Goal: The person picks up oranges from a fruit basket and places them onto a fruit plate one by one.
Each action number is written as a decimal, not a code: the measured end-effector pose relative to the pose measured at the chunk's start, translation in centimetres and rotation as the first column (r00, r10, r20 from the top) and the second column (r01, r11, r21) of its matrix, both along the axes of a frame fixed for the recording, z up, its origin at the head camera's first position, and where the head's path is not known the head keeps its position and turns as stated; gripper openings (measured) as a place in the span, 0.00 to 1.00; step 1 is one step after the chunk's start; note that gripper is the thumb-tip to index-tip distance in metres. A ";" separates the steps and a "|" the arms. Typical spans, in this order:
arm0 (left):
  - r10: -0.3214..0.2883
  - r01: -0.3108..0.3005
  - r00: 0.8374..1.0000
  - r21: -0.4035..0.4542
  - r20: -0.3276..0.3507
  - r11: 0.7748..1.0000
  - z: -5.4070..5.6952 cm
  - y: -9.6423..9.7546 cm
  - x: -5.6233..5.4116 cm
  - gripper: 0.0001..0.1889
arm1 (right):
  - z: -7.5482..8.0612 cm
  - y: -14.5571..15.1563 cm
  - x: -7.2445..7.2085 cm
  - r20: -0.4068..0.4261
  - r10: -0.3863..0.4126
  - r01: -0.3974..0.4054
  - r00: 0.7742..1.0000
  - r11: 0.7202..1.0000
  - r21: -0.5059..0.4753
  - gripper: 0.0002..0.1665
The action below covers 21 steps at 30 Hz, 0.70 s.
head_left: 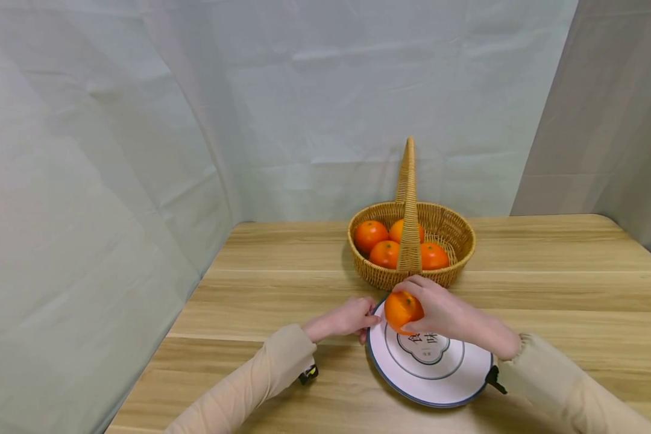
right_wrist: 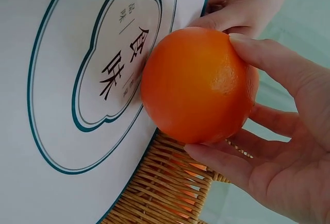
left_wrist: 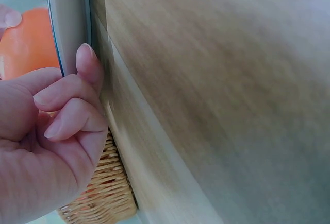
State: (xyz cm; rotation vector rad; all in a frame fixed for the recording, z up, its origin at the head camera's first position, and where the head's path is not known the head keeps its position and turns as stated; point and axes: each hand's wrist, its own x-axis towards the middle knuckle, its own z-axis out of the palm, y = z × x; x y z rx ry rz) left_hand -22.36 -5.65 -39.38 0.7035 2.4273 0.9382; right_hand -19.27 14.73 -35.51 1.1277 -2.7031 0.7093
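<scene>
A round white plate (head_left: 450, 383) with a blue rim and dark printed characters lies on the table. My left hand (head_left: 352, 316) grips its left edge, thumb on top and fingers curled beneath, as the left wrist view shows. My right hand (head_left: 439, 307) holds an orange (head_left: 401, 310) between thumb and fingers over the plate's far left part. In the right wrist view the orange (right_wrist: 198, 85) appears close to the plate's surface (right_wrist: 56, 193); I cannot tell whether they touch.
Just behind the plate stands a wicker basket (head_left: 377, 276) with a tall arched handle (head_left: 410, 199). Several oranges (head_left: 371, 235) lie inside it. The wooden table (head_left: 266, 271) ends at a pale cloth backdrop (head_left: 325, 120).
</scene>
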 end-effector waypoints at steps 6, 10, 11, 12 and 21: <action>-0.003 0.003 1.000 0.002 -0.001 1.000 0.0 0.0 0.0 0.05 | -0.2 -0.1 -0.1 -0.006 0.005 -0.005 1.000 1.000 0.006 0.32; -0.006 0.006 1.000 0.002 -0.003 1.000 -0.1 0.0 -0.1 0.05 | -0.2 -0.1 -0.1 -0.012 0.008 -0.008 1.000 1.000 0.012 0.32; -0.009 0.009 1.000 0.001 -0.006 1.000 -0.1 0.0 -0.1 0.05 | -0.3 -0.2 -0.1 -0.012 0.009 -0.009 1.000 1.000 0.012 0.32; -0.010 0.010 1.000 0.000 -0.009 1.000 -0.2 0.0 -0.1 0.05 | -0.3 -0.1 -0.1 -0.015 0.010 -0.010 1.000 1.000 0.012 0.32; -0.009 0.009 1.000 -0.002 -0.002 1.000 -0.1 0.0 -0.2 0.07 | -0.4 -0.3 -0.2 -0.036 0.012 -0.012 0.999 1.000 0.010 0.32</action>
